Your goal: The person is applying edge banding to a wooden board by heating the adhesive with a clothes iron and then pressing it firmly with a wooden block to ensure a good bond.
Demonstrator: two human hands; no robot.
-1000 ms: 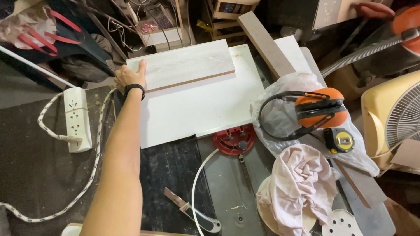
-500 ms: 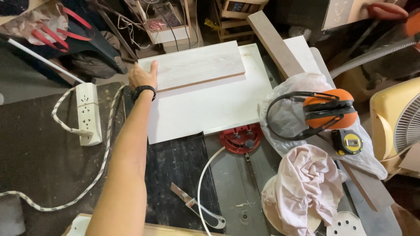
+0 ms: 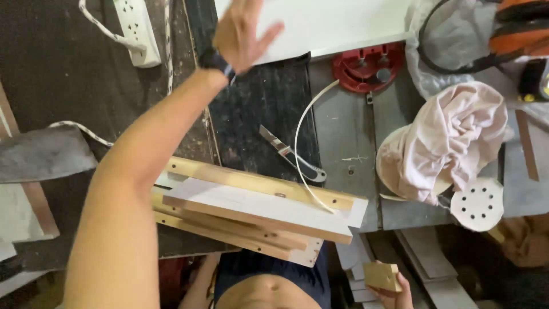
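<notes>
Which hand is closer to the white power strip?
The left hand hangs just right of the power strip. The right hand is far off at the bottom, holding a wood block.

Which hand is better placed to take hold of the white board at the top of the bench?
Left. The left hand is open, fingers spread, right at the white board. The right hand is low by the body, holding a small wooden block.

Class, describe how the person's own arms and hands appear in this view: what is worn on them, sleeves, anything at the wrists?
Both arms are bare, with no sleeves and no gloves. The left hand has a dark band, like a watch strap, around its wrist; the fingers show no rings that can be made out. Of the right hand only a small part shows at the bottom edge, and nothing worn on it is visible.
</notes>
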